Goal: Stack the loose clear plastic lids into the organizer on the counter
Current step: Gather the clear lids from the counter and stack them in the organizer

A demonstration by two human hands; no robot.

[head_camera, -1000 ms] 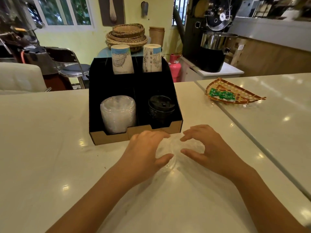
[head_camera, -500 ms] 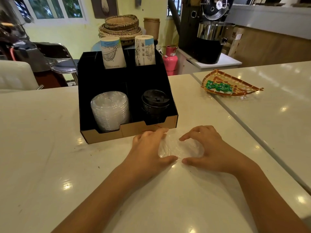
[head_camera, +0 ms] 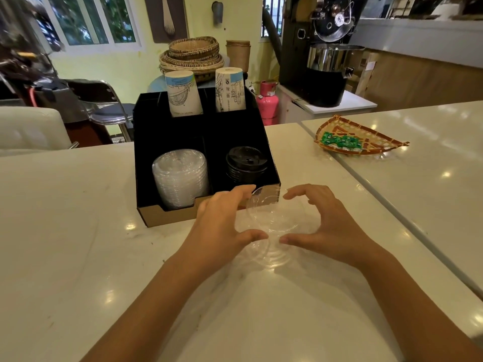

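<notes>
Loose clear lids (head_camera: pixel 274 226) lie between cupped left hand (head_camera: pixel 222 223) and right hand (head_camera: pixel 332 226), seemingly lightly gripped

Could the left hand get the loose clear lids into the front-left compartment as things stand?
Probably yes: the left hand is beside the loose clear lids, and the compartment's clear lid stack is open-topped with nothing between.

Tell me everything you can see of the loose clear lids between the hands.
The loose clear lids are thin, transparent round plastic discs with ridged rims, overlapping in a small untidy pile flat on the white counter, just in front of the organizer. The left hand and right hand cup them from either side.
</notes>
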